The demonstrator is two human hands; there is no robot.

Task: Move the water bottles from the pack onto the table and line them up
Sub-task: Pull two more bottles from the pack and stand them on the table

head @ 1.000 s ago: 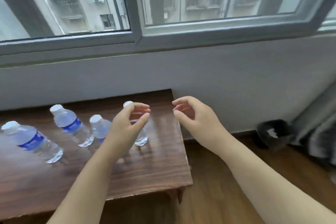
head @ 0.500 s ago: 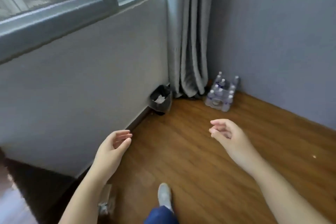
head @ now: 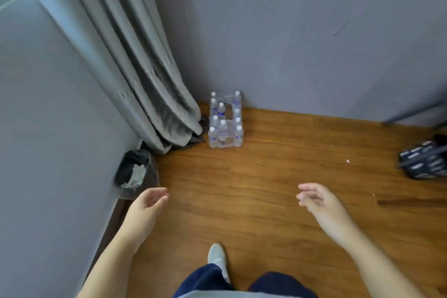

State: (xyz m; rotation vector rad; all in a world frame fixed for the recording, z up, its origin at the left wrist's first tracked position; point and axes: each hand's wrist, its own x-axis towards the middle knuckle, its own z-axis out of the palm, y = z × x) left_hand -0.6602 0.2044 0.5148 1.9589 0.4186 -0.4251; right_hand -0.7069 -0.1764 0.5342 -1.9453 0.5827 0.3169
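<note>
The pack of water bottles [head: 225, 123] stands on the wooden floor in the room's corner, against the grey wall and beside the curtain. It holds several clear bottles with white caps and blue labels in torn plastic wrap. My left hand [head: 147, 205] hovers low at the left, fingers apart, holding nothing. My right hand [head: 316, 201] is out at the right, also empty with loosely spread fingers. Both hands are well short of the pack. The table is out of view.
A black waste bin [head: 135, 172] with crumpled paper stands by the left wall. A grey curtain [head: 135, 60] hangs to the floor next to the pack. A dark patterned bag [head: 425, 162] lies at the right edge. My foot [head: 216, 255] steps forward on the wooden floor [head: 266, 176].
The view has swung from the table with its line of bottles to the room's corner. The pack is now nearer and centred. Both hands stay empty.
</note>
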